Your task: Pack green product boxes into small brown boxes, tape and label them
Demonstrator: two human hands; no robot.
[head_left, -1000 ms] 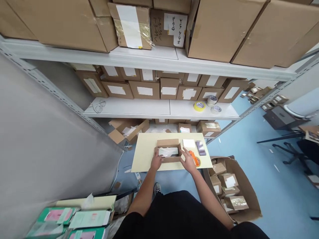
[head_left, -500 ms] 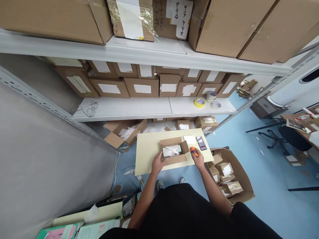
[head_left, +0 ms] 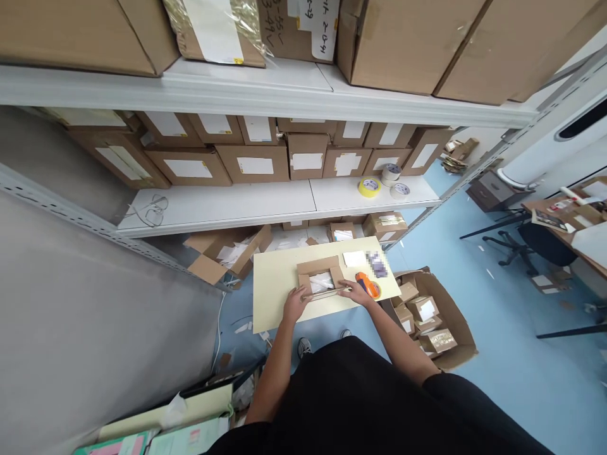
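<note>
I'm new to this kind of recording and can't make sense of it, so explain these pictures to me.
No machine is at work here: you see a person's own bare hands. The pictures come from one camera worn on the head, looking forward and down.

On the pale yellow tabletop sits an open cardboard box with something white inside. The left hand and right hand are at its near flap; whether they grip or just touch it is hard to tell.

Right of the box lie a white rectangle, a pixelated item and an orange tape dispenser. Shelves of boxes stand behind.
</note>
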